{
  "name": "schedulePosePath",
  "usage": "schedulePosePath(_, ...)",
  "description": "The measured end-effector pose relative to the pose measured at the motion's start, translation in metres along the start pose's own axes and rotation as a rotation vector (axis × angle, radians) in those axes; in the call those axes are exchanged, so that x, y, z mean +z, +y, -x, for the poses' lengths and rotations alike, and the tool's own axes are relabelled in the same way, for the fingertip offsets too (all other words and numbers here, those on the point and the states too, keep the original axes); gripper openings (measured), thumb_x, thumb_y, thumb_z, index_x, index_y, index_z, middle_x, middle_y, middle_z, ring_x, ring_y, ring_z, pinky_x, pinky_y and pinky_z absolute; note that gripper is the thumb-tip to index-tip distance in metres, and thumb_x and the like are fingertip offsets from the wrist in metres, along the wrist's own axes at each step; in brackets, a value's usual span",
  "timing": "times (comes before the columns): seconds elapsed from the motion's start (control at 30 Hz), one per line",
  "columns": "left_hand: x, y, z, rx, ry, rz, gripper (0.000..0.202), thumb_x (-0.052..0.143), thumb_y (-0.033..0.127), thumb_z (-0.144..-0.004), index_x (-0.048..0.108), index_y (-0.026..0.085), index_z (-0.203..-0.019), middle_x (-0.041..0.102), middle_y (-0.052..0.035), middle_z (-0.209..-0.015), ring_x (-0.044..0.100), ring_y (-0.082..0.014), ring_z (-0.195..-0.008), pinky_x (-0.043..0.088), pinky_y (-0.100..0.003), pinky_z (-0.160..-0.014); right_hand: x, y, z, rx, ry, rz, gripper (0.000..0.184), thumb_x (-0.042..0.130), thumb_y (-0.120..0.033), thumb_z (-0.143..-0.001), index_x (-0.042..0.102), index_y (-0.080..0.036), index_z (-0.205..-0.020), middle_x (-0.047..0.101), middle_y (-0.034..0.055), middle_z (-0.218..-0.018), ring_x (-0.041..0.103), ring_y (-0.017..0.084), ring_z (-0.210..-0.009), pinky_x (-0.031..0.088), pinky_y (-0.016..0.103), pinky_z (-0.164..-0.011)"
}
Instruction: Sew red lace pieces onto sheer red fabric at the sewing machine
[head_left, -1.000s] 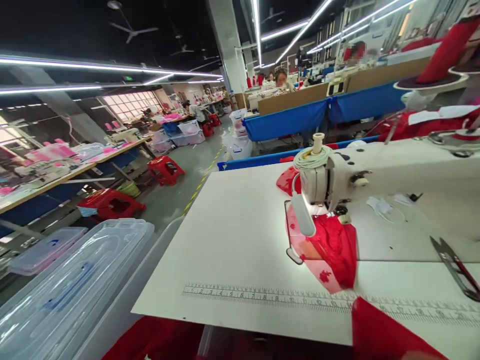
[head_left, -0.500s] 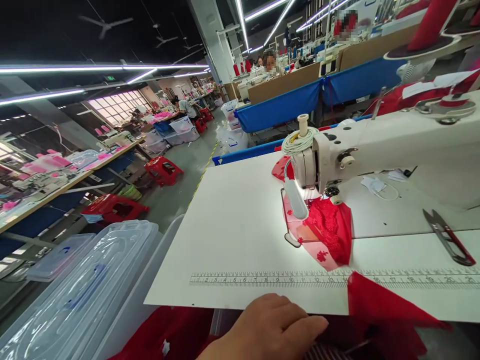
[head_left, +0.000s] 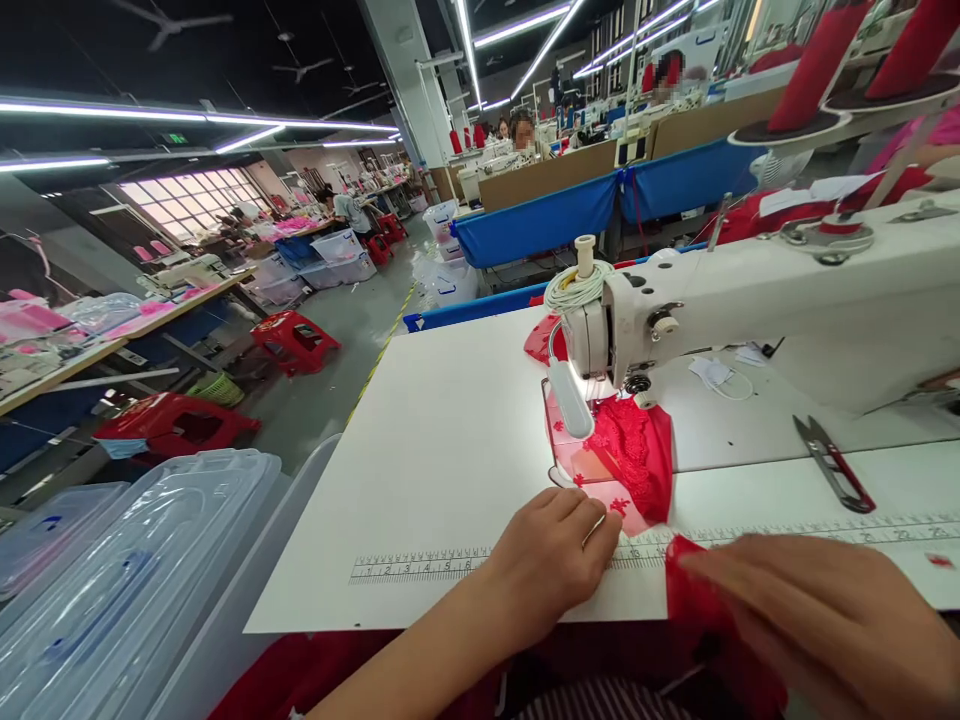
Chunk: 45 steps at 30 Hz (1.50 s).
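Note:
A white sewing machine (head_left: pixel 750 300) stands on a white table (head_left: pixel 435 450). Red lace fabric (head_left: pixel 634 455) lies under its needle and runs down toward the table's front edge. My left hand (head_left: pixel 551 560) rests on the table over the printed ruler (head_left: pixel 420 567), fingers curled, fingertips touching the near edge of the red fabric. My right hand (head_left: pixel 817 620) hovers low at the front edge, blurred, over a red fabric piece (head_left: pixel 690 600) that hangs off the table; its fingers look curled toward that cloth.
Thread snips (head_left: pixel 832 465) lie on the table at the right. Clear plastic bins (head_left: pixel 135 580) stand at the left beside the table. Red stools (head_left: pixel 176 425) and an aisle lie beyond. Other people work at far benches. Red thread cones (head_left: pixel 817 70) stand behind the machine.
My left hand has moved up from below the table edge onto the ruler by the fabric. My right hand has come into view at the lower right. The view tilted down.

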<state>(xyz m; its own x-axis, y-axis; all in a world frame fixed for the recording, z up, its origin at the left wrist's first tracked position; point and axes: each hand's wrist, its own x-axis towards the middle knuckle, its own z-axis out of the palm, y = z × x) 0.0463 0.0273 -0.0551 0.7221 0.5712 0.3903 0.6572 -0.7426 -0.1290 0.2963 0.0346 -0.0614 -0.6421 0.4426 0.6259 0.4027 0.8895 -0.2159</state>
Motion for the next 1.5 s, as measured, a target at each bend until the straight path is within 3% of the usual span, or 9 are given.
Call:
schedulePosePath(0.2,0.028,-0.006,-0.016,0.069,0.047,-0.105,0.027,0.041,0.006,-0.092,0.052,0.016,-0.069,0.053,0.0007,-0.062,0.05,-0.0141,-0.055,0.036,-0.027,-0.046,0.018,0.047,-0.012,0.019,-0.122,0.178,0.031,0.035,-0.012,-0.097,0.053,-0.022,-0.119,0.065,0.0042,-0.12,0.069,0.016,-0.086,0.054,0.024,-0.057)
schedulePosePath(0.4,0.011,-0.018,-0.014,-0.139,-0.218,0.24,0.031,0.026,0.014,-0.101,0.056,0.018,-0.097,0.065,-0.0022,-0.105,0.061,-0.0095,-0.078,0.048,-0.019,-0.062,0.033,0.066,-0.021,0.001,-0.288,0.18,0.055,0.04,-0.009,-0.085,0.039,-0.025,-0.138,0.06,0.0035,-0.129,0.068,0.018,-0.089,0.047,0.026,-0.053)
schedulePosePath(0.57,0.007,-0.029,-0.011,-0.006,-0.129,0.045,0.028,0.028,0.005,-0.096,0.053,0.015,-0.09,0.061,-0.0013,-0.081,0.057,-0.0127,-0.07,0.046,-0.022,-0.062,0.043,0.07,-0.036,0.045,-0.433,0.199,0.018,0.042,-0.01,-0.084,0.056,-0.021,-0.086,0.062,0.0019,-0.087,0.054,0.013,-0.056,0.026,0.027,-0.047)
schedulePosePath(0.7,0.026,-0.029,-0.009,-0.081,0.013,-0.081,0.028,0.032,-0.002,-0.088,0.053,0.015,-0.079,0.056,-0.0016,-0.072,0.051,-0.0151,-0.062,0.043,-0.025,-0.052,0.047,0.072,-0.04,0.091,-0.374,0.109,0.015,0.04,-0.008,-0.08,0.046,-0.02,-0.074,0.056,0.0021,-0.08,0.048,0.014,-0.055,0.027,0.028,-0.048)
schedulePosePath(0.83,0.036,-0.024,-0.011,-0.184,0.078,-0.043,0.021,0.039,0.005,-0.091,0.056,0.015,-0.085,0.059,-0.0018,-0.076,0.052,-0.0143,-0.066,0.046,-0.024,-0.055,0.046,0.069,-0.043,0.134,-0.241,-0.087,0.023,0.037,-0.006,-0.081,0.051,-0.021,-0.093,0.062,0.0069,-0.109,0.061,0.017,-0.082,0.042,0.026,-0.062)
schedulePosePath(0.93,0.033,-0.019,-0.015,-0.074,0.133,0.057,0.02,0.042,0.011,-0.097,0.056,0.02,-0.108,0.064,-0.0005,-0.091,0.053,-0.0136,-0.074,0.05,-0.024,-0.066,0.044,0.064,-0.048,0.13,-0.343,-0.146,0.041,0.041,-0.006,-0.079,0.05,-0.024,-0.115,0.062,0.0053,-0.115,0.062,0.02,-0.094,0.044,0.026,-0.067)
schedulePosePath(1.03,0.031,-0.016,-0.014,-0.026,0.107,0.079,0.025,0.042,0.009,-0.095,0.051,0.016,-0.118,0.065,-0.0025,-0.093,0.051,-0.0157,-0.074,0.051,-0.027,-0.067,0.043,0.061,-0.05,0.127,-0.479,-0.072,0.034,0.044,-0.004,-0.07,0.057,-0.022,-0.096,0.064,0.0016,-0.092,0.06,0.017,-0.073,0.037,0.025,-0.055)
schedulePosePath(1.33,0.044,-0.023,-0.008,-0.17,0.081,0.033,0.015,0.048,0.004,-0.079,0.056,0.017,-0.08,0.056,-0.0028,-0.075,0.047,-0.0177,-0.068,0.049,-0.03,-0.064,0.048,0.066,-0.038,0.182,-0.36,-0.011,0.042,0.038,-0.002,-0.073,0.059,-0.022,-0.104,0.064,0.0045,-0.112,0.063,0.018,-0.082,0.044,0.027,-0.062)
schedulePosePath(1.5,0.035,-0.025,-0.019,-0.266,0.134,0.235,0.014,0.049,0.019,-0.089,0.061,0.017,-0.085,0.058,-0.0036,-0.077,0.049,-0.0164,-0.071,0.047,-0.03,-0.066,0.05,0.063,-0.045,0.299,-0.303,-0.087,0.026,0.051,-0.028,-0.086,0.058,-0.022,-0.11,0.065,0.0054,-0.108,0.061,0.019,-0.076,0.046,0.03,-0.062)
